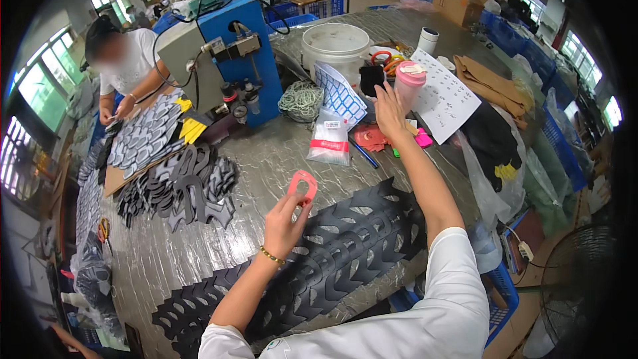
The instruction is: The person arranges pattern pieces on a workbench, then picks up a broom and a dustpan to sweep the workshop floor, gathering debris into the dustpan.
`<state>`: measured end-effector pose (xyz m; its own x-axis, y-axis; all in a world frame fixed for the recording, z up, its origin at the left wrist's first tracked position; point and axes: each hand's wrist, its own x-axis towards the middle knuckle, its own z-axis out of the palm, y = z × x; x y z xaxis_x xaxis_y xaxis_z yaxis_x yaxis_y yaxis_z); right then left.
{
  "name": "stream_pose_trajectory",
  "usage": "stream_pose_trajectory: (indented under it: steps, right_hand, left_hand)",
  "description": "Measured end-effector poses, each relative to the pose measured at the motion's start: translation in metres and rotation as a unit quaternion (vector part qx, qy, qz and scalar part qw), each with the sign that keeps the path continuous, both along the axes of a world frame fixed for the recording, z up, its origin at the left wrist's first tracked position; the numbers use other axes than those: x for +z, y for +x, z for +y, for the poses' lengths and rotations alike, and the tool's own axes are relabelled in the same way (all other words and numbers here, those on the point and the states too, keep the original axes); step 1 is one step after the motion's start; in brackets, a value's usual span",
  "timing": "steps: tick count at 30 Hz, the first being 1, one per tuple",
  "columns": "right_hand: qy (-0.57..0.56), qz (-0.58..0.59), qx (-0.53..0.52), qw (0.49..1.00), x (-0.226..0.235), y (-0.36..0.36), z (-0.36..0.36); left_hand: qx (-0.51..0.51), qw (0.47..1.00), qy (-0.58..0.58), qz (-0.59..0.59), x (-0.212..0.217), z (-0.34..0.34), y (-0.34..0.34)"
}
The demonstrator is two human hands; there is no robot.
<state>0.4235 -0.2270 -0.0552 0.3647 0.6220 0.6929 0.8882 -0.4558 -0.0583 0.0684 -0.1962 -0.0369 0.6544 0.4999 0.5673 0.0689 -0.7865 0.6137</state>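
My left hand (pixel 283 227) pinches a coral-pink flat piece shaped like a rounded loop (pixel 305 179), held above the table. My right hand (pixel 391 113) is stretched out to the far side, fingers extended and apart. Its fingertips are at the lower right edge of a small black object (pixel 371 78), and whether they grip it cannot be made out. Just right of those fingers stands a pink-lidded cup (pixel 410 74). Red-coral flat pieces (pixel 369 138) lie under my right wrist. Overlapping rows of black cut-out pieces (pixel 345 242) spread between my forearms.
A clear packet with a red band (pixel 329 146), a blue pen (pixel 363 153), a coil of string (pixel 300 101) and a white bucket (pixel 335 41) are farther out. Grey cut pieces (pixel 193 186) pile at left. Behind them stands a blue machine (pixel 242 60); a co-worker (pixel 126 66) sits beside it.
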Motion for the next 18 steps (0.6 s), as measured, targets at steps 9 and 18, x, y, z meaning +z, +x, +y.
stream_pose_trajectory:
  steps: [9,18]
  right_hand:
    - [0.029,0.075,-0.001,0.997,0.004,0.0,-0.012]
    - [0.096,0.113,-0.038,0.988,-0.004,0.0,-0.011]
  left_hand:
    - [-0.005,1.0,-0.005,0.014,-0.004,-0.011,-0.005]
    - [0.034,0.999,-0.001,0.012,0.001,-0.002,-0.015]
